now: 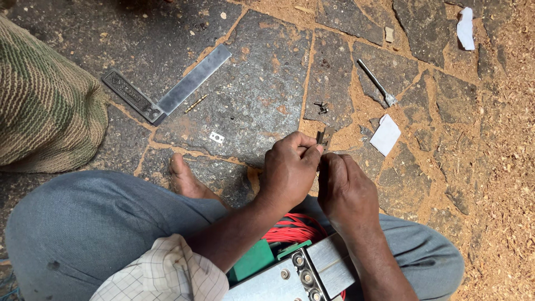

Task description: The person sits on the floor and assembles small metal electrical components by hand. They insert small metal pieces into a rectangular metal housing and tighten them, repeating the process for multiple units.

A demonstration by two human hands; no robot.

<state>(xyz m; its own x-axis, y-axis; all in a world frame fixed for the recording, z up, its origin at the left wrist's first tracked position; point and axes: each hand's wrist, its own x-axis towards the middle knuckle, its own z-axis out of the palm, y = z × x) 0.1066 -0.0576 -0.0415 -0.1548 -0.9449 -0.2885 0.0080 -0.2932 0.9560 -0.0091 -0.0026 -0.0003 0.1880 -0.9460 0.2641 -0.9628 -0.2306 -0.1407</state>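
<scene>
Metal plate [325, 136], small and flat, pinched by left hand [290, 167] and right hand [345, 189] fingers.

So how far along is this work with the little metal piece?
Loose screws already lie out on the stone floor, beside a small plate. Both hands, left and right, pinch a small metal piece. The power tool rests on the lap, untouched.

Two hands [317, 178], two white paper scraps [385, 134], one try square [167, 95], one drill bit [376, 83]
</scene>
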